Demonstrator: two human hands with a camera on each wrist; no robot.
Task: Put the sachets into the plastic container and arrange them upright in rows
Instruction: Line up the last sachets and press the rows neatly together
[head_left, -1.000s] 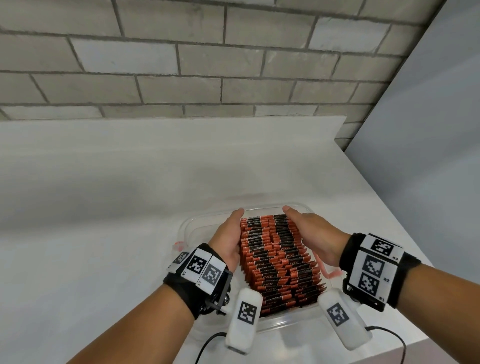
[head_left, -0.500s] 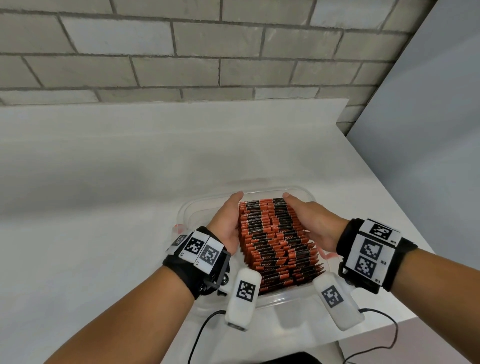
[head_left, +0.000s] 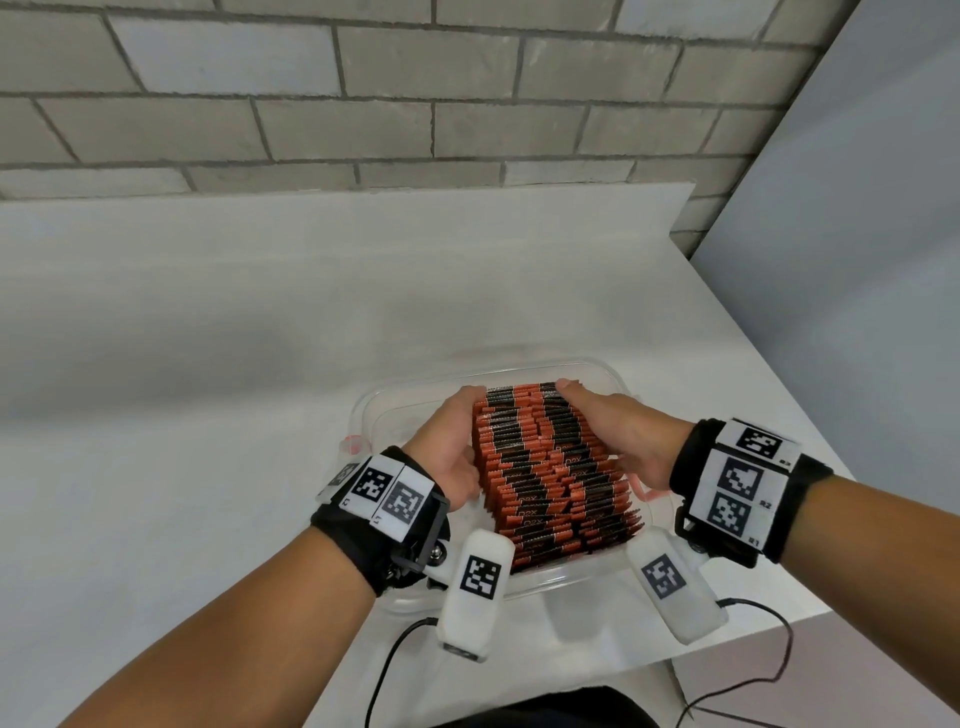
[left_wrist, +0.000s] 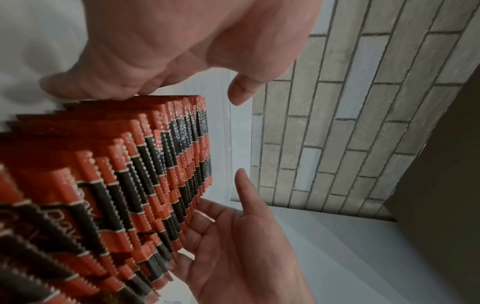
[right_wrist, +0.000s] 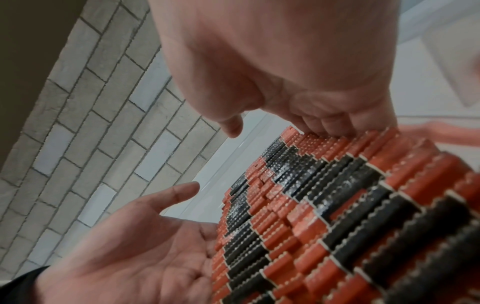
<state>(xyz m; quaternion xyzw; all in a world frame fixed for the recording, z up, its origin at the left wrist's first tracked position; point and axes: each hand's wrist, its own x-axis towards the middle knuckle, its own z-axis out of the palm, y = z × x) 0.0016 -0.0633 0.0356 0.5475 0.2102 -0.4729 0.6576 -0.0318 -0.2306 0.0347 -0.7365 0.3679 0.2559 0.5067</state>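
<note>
A clear plastic container (head_left: 605, 365) sits on the white table near its front right corner. It holds a dense block of red-and-black sachets (head_left: 550, 467), standing upright in rows. My left hand (head_left: 452, 441) presses its straight fingers flat against the block's left side, thumb on top at the far end. My right hand (head_left: 618, 441) presses the right side the same way. In the left wrist view the left hand (left_wrist: 182, 51) and right hand (left_wrist: 246, 246) flank the sachets (left_wrist: 130, 185). The right wrist view shows the right hand (right_wrist: 285, 72), left hand (right_wrist: 142, 246) and sachets (right_wrist: 337, 216).
The white table (head_left: 208, 389) runs far to the left and back to a grey brick wall (head_left: 363, 104). Its right edge (head_left: 769, 374) drops off beside a grey panel. Pink latches (head_left: 355, 443) stick out from the container's sides. Black cables (head_left: 769, 670) hang over the front edge.
Both hands stay pressed on the two sides of the sachet block. Only the head view has tilted, so everything sits a little higher in the picture.
</note>
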